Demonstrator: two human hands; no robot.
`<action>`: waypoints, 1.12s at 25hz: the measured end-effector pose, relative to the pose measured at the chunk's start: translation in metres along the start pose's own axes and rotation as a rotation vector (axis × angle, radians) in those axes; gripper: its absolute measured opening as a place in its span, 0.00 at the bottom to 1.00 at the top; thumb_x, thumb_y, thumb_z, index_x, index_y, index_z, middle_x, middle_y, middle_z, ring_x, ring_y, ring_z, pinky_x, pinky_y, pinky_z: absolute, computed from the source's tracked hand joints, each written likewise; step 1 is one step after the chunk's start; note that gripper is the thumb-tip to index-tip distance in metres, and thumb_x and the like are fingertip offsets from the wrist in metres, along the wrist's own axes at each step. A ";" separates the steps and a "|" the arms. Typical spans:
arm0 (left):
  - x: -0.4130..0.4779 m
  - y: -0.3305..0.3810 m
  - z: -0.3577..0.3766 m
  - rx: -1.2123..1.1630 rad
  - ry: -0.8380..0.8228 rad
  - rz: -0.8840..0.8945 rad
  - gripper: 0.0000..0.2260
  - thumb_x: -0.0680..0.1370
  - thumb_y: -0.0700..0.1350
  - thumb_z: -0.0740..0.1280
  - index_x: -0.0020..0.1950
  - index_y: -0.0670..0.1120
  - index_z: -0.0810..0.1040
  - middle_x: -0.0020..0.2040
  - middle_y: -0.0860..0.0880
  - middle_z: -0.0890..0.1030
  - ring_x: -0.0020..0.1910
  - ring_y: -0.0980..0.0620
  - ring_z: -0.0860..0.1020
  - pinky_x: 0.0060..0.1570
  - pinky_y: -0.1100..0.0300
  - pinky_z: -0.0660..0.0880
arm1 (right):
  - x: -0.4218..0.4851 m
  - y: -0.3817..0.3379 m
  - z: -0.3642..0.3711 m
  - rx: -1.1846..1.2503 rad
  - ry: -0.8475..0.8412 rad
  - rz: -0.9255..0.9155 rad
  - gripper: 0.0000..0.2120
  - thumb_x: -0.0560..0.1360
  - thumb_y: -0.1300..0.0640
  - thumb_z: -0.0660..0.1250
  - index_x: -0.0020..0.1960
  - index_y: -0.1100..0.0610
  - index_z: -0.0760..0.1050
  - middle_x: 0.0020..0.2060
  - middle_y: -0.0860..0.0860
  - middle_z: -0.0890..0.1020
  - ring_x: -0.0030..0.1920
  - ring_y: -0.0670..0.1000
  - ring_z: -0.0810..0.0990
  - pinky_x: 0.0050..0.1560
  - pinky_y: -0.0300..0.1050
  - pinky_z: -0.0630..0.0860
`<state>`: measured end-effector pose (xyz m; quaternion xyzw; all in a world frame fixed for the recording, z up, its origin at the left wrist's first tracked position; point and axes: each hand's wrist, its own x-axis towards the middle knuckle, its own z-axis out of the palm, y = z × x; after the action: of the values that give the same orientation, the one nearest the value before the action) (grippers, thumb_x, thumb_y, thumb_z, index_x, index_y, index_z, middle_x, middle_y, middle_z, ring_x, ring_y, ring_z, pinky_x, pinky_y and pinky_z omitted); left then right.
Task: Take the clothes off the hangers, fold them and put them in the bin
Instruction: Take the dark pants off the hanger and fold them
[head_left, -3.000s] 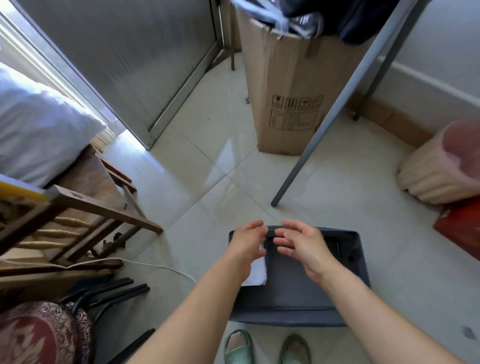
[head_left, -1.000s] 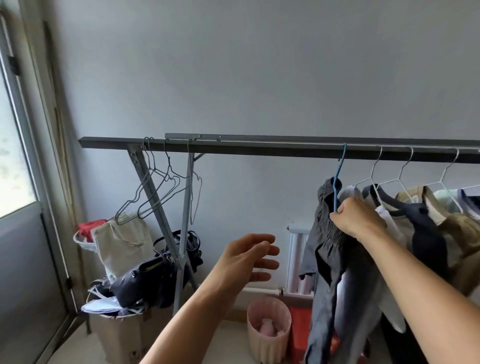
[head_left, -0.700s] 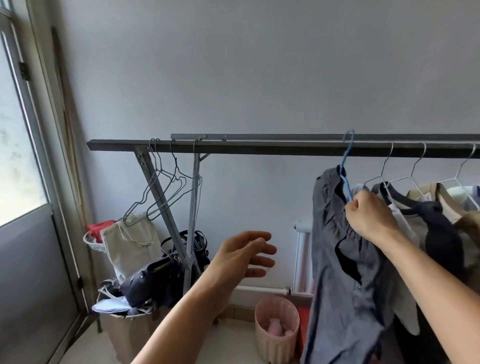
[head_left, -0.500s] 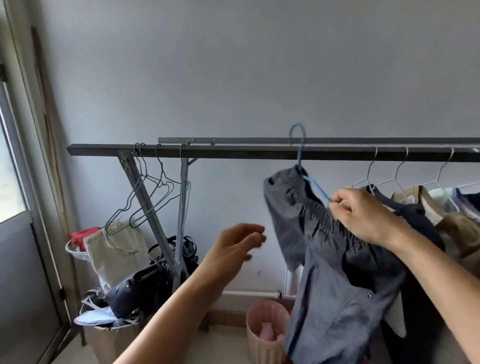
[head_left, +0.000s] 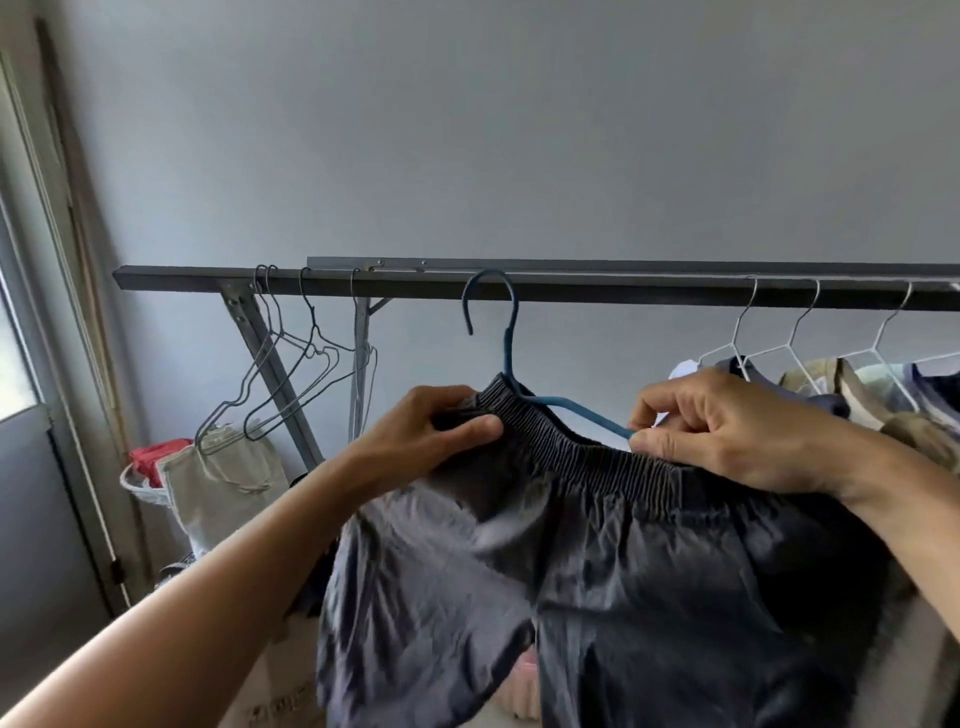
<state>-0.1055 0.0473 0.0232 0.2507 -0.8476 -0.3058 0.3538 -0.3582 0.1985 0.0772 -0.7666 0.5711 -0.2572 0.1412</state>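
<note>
Up front, both hands hold a pair of dark grey shorts (head_left: 597, 571) on a blue hanger (head_left: 511, 364), in front of the rail (head_left: 623, 286). The left hand (head_left: 415, 441) pinches the left end of the elastic waistband, thumb on the front and fingers curled behind. The right hand (head_left: 737, 431) closes on the waistband's right part, with thumb and forefinger pinching the hanger's arm where it comes out of the shorts. The hanger's hook stands free, in front of the rail. The shorts hang down spread between the hands. To the left, empty wire hangers (head_left: 291, 374) hang on the rail. To the right, white hangers (head_left: 789, 343) carry more clothes (head_left: 857, 384). The bin is out of view.
</note>
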 end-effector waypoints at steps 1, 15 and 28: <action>-0.005 0.000 -0.004 -0.043 0.014 -0.018 0.22 0.75 0.59 0.70 0.40 0.39 0.74 0.34 0.50 0.73 0.34 0.55 0.70 0.34 0.59 0.66 | 0.003 0.001 0.003 0.002 -0.013 -0.003 0.08 0.76 0.49 0.67 0.40 0.50 0.78 0.23 0.47 0.72 0.26 0.47 0.65 0.30 0.39 0.64; -0.109 -0.013 -0.018 -0.307 0.516 -0.313 0.20 0.74 0.59 0.69 0.45 0.40 0.81 0.39 0.37 0.82 0.38 0.47 0.78 0.41 0.50 0.74 | 0.004 0.063 0.046 0.044 0.591 -0.099 0.34 0.73 0.30 0.57 0.27 0.59 0.63 0.20 0.48 0.61 0.22 0.49 0.61 0.26 0.47 0.62; -0.131 -0.002 0.023 0.118 0.473 -0.221 0.05 0.79 0.51 0.66 0.45 0.52 0.75 0.35 0.56 0.77 0.36 0.60 0.73 0.41 0.62 0.71 | 0.036 0.015 0.133 -0.190 0.275 -0.276 0.20 0.73 0.28 0.54 0.52 0.39 0.75 0.40 0.40 0.81 0.42 0.41 0.80 0.43 0.42 0.74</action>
<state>-0.0408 0.1379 -0.0494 0.4266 -0.7251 -0.2254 0.4914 -0.2886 0.1493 -0.0316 -0.8050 0.4964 -0.3213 -0.0475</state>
